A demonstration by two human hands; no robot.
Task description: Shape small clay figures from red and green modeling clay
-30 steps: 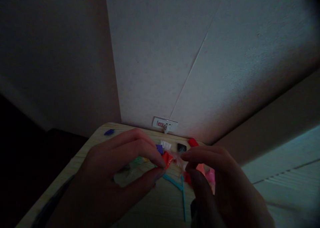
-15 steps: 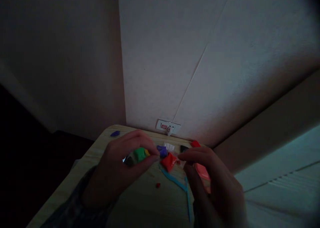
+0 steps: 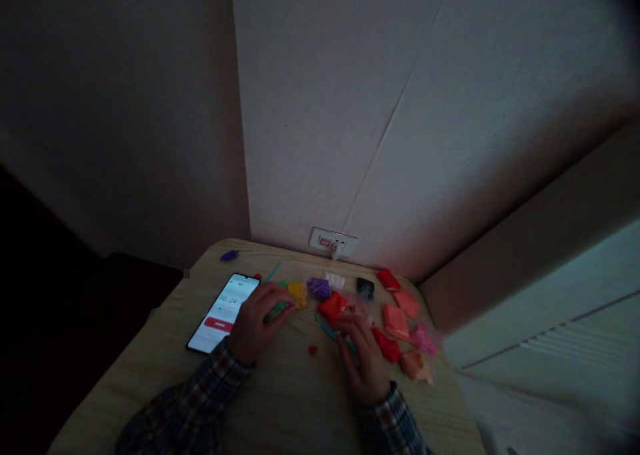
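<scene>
Over the wooden table (image 3: pixel 290 402), our left grip (image 3: pixel 260 318) and right grip (image 3: pixel 364 360) have come down, revealing the phone (image 3: pixel 215 308) beside the left. Both curl nearly closed, whether holding anything we cannot tell; the blue strip (image 3: pixel 326 328) runs to the right's fingertips, seemingly within easy reach.

From here I count twelve small, coloured plastic packets (image 3: pixel 397 322) on the pale wooden table (image 3: pixel 295 408), most towards its back and right edges: three red, two coral, one each of purple, white, black, yellow, pink, peach and partly covered green. At least two thin teal strips (image 3: pixel 273 271) show, plus two tiny red lumps (image 3: pixel 313 350). One purple, leaf-shaped piece (image 3: pixel 229 256) lies at the back left corner, one flat, lit smartphone (image 3: pixel 223 312) near the left edge.
</scene>
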